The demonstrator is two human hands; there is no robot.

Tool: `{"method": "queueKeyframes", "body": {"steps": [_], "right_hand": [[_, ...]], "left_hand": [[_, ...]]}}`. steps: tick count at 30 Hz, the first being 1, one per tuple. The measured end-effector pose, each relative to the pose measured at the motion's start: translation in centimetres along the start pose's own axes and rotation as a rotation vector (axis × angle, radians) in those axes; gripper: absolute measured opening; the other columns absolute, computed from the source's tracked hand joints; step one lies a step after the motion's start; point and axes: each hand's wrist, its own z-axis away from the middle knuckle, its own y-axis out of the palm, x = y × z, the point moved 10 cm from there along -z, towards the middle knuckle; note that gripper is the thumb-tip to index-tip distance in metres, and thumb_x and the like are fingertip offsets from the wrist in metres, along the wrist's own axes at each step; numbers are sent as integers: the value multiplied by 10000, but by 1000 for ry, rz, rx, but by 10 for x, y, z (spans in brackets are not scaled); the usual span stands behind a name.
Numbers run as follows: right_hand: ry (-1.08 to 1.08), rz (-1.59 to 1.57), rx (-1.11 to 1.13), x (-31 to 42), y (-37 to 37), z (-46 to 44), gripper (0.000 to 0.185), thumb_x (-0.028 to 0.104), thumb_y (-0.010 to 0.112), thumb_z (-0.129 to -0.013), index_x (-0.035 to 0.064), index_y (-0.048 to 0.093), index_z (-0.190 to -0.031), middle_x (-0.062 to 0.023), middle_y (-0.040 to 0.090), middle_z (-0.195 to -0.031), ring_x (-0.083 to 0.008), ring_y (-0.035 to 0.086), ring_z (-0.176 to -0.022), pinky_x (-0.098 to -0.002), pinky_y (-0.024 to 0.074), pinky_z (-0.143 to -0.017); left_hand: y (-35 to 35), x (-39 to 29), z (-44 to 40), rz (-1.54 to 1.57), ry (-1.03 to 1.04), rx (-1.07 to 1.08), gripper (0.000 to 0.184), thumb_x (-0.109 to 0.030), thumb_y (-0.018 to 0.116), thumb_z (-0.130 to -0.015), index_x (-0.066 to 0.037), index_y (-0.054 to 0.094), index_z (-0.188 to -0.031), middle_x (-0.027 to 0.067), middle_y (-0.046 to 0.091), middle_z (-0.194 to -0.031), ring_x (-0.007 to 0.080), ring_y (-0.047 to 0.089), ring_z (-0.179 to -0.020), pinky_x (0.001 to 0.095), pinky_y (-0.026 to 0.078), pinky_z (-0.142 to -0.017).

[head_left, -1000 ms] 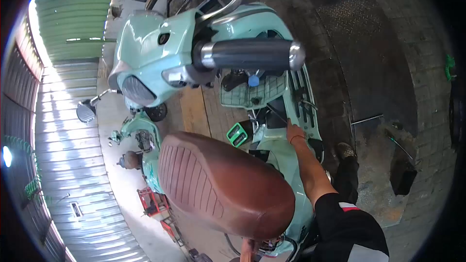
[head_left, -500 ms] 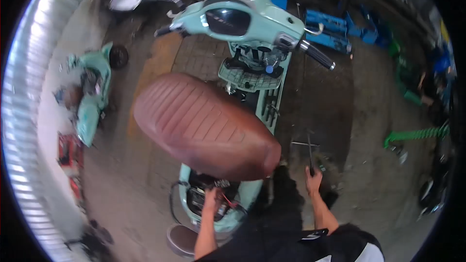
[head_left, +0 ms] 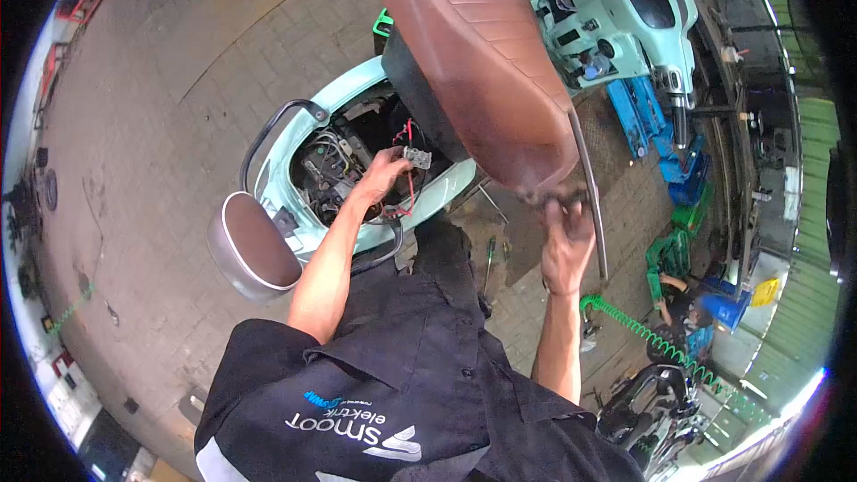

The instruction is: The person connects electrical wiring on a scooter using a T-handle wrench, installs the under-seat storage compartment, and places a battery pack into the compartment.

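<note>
My left hand (head_left: 384, 171) is closed on a small grey wire connector (head_left: 417, 157) over the open compartment (head_left: 335, 170) of a mint-green scooter. Red wires (head_left: 410, 183) hang beside the connector. To the right, my right hand (head_left: 568, 250) is closed and partly smeared by motion. It grips a long thin metal tool (head_left: 589, 187), whose exact kind I cannot make out, close by the tip of the brown ribbed seat (head_left: 482, 54). The seat stands raised above the body.
A brown padded backrest (head_left: 259, 245) sits at the scooter's tail. On the floor lie a thin metal rod (head_left: 494, 203) and a screwdriver (head_left: 489, 254). A green coiled hose (head_left: 638, 326) stretches right, near another person (head_left: 680, 308). Blue metal stands (head_left: 638, 120) are beyond.
My view has turned and shifted, so the scooter now lies slantwise. My left hand has lifted the connector into sight. My right hand has come up beside the seat with the tool.
</note>
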Motion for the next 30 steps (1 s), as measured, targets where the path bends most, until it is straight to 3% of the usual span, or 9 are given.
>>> {"method": "queueKeyframes", "body": {"steps": [1, 3, 8, 10, 15, 19, 21, 26, 30], "right_hand": [[-71, -41, -29, 10, 15, -9, 187, -8, 562, -957, 16, 521, -1137, -76, 641, -980, -147, 625, -877, -291, 491, -826], [-84, -258, 153, 22, 62, -23, 274, 24, 595, -969, 15, 521, -1233, -37, 627, -1080, -126, 612, -1000, -289, 538, -788], [-302, -12, 156, 21, 110, -55, 104, 51, 548, -997, 16, 471, -1057, -109, 639, -962, -200, 674, -919, -327, 550, -804], [-253, -290, 253, 26, 128, -57, 122, 66, 569, -993, 21, 473, -1053, -102, 648, -942, -178, 674, -867, -307, 535, -717], [-199, -319, 275, 4, 138, -71, 112, 38, 569, -981, 27, 482, -1052, -79, 643, -880, -152, 662, -830, -298, 521, -666], [-242, -227, 267, -10, 134, -82, 132, 34, 572, -975, 20, 490, -1077, -81, 632, -891, -159, 640, -826, -293, 519, -711], [-227, -87, 288, -16, 132, -85, 121, -15, 524, -989, 20, 466, -1090, -102, 624, -970, -225, 666, -930, -364, 553, -862], [-119, -247, 338, -29, 133, -101, 154, 26, 555, -982, -15, 499, -1119, -103, 641, -988, -206, 648, -942, -336, 533, -844], [10, -393, 383, -46, 135, -109, 193, 68, 576, -985, -65, 554, -1123, -115, 653, -1048, -184, 633, -987, -307, 511, -846]], "left_hand": [[-2, 0, -1, 8, 12, -7, 302, -190, 577, -843, 40, 631, -1032, -10, 566, -841, 103, 457, -753, 261, 356, -647], [-1, 1, -2, -117, 16, 15, 297, -212, 580, -844, 49, 631, -976, -20, 529, -825, 112, 431, -752, 287, 350, -646], [2, -12, 5, -91, 45, -14, 259, -217, 595, -855, 31, 622, -925, -24, 488, -783, 116, 419, -739, 304, 342, -640], [0, -4, 2, -71, 50, -18, 245, -219, 595, -863, 21, 616, -911, -28, 474, -771, 110, 407, -727, 302, 328, -626], [4, -8, 8, -35, 11, -20, 223, -230, 594, -884, -7, 594, -879, -40, 436, -745, 91, 366, -676, 287, 273, -570], [5, 2, 7, -5, -8, 18, 241, -245, 577, -894, -8, 616, -921, -36, 470, -778, 89, 377, -690, 278, 281, -584], [8, 3, 7, 14, 0, 33, 246, -246, 572, -896, -9, 621, -936, -37, 481, -791, 88, 382, -702, 274, 288, -597], [9, 17, -3, -38, 31, 84, 241, -238, 571, -898, -18, 633, -974, -43, 503, -818, 87, 396, -738, 269, 309, -637], [14, -6, 12, 55, -57, 73, 234, -214, 576, -897, -18, 641, -1007, -52, 519, -807, 63, 385, -686, 257, 289, -587]]}}
